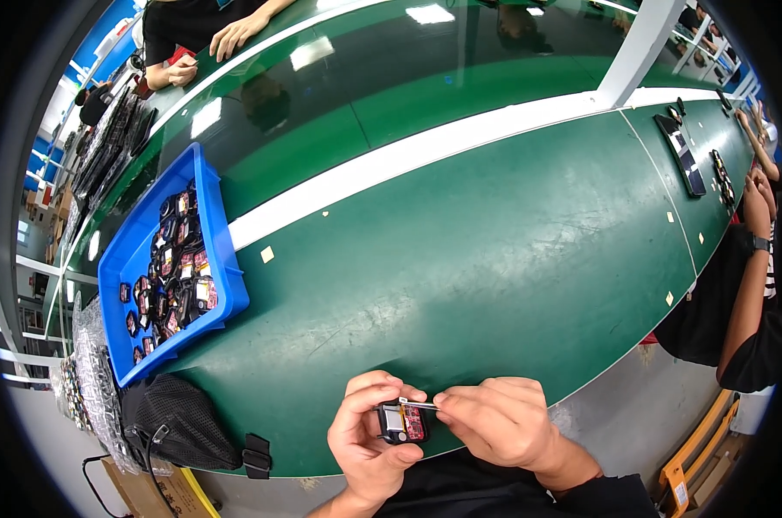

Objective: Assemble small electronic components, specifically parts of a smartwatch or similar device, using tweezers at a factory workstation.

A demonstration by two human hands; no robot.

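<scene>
At the near edge of the table, my left hand (363, 440) holds a small black electronic device (393, 420) between thumb and fingers. Its open face shows a red circuit board and a silvery block beside a strip of yellow. From the right, my right hand (500, 425) pinches a slim metal tool (422, 405). The tool's tip lies over the device's upper edge, close to my left fingertips. Whether it touches the board is too small to tell.
A blue bin (234, 289) holding many similar devices stands at the left on the green table (391, 319). A black mesh bag (179, 423) lies at the near left edge. Co-workers sit across and at the right, near a black tray (683, 157). A white post (640, 53) rises at the back.
</scene>
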